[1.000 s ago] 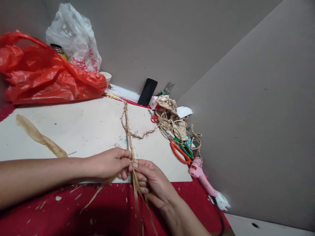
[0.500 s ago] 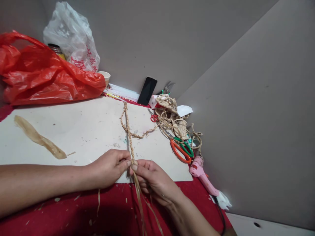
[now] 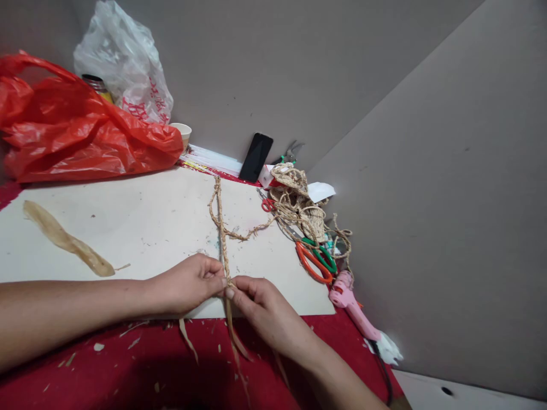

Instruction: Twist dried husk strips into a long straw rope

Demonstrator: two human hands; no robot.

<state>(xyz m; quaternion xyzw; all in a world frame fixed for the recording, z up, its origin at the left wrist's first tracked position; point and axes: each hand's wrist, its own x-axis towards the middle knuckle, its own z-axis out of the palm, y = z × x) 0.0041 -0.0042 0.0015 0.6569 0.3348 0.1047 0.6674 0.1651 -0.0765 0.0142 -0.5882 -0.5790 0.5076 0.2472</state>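
Note:
A tan braided cord (image 3: 221,228) of plant fibre runs down the middle of the white board, with a thinner twisted length curling off to its right. At its lower end my left hand (image 3: 194,285) pinches the braid between thumb and fingers. My right hand (image 3: 260,310) closes on the same spot from the other side, thumb and forefinger together. Loose flat strands (image 3: 233,333) hang below the fingers over the red cloth, and another strand (image 3: 188,339) dangles under my left hand. Fingertips partly cover the point where the braid meets the strands.
The white board (image 3: 149,228) lies on red cloth (image 3: 106,364). A fibre strip (image 3: 68,239) rests at left, behind it a red plastic bag (image 3: 89,142). To the right are tangled cords (image 3: 314,222), orange-and-green-handled scissors (image 3: 314,265) and a pink glue gun (image 3: 354,307). A phone (image 3: 256,158) leans at the back.
Both hands have shifted slightly left and stay pinched on the braid. The hanging strands have swung to new positions, and one below my left hand now angles right.

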